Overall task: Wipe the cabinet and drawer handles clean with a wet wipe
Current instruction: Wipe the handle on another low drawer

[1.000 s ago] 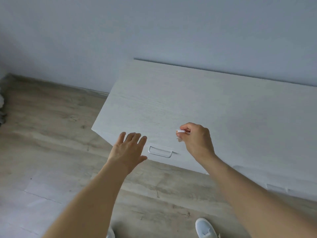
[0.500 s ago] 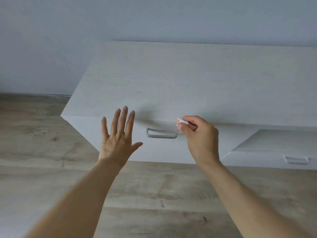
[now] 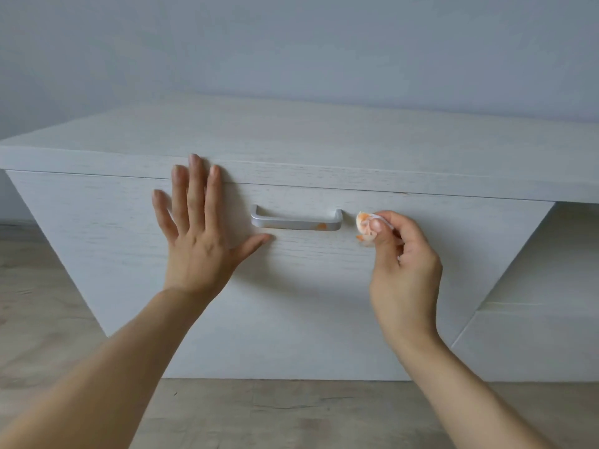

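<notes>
A silver bar handle sits on the white drawer front of a low cabinet and carries orange smears near its right end. My right hand pinches a small wadded wet wipe, stained orange, just right of the handle and not touching it. My left hand lies flat with spread fingers on the drawer front, left of the handle, its thumb reaching under the handle's left end.
The cabinet top runs back to a pale blue wall. To the right is a recessed open section above a lower white panel. Wood-look floor spreads in front and to the left.
The view has dropped lower and closer, now facing the drawer front. My left hand moved from the air onto the drawer front. My right hand shifted with the wipe to the handle's right.
</notes>
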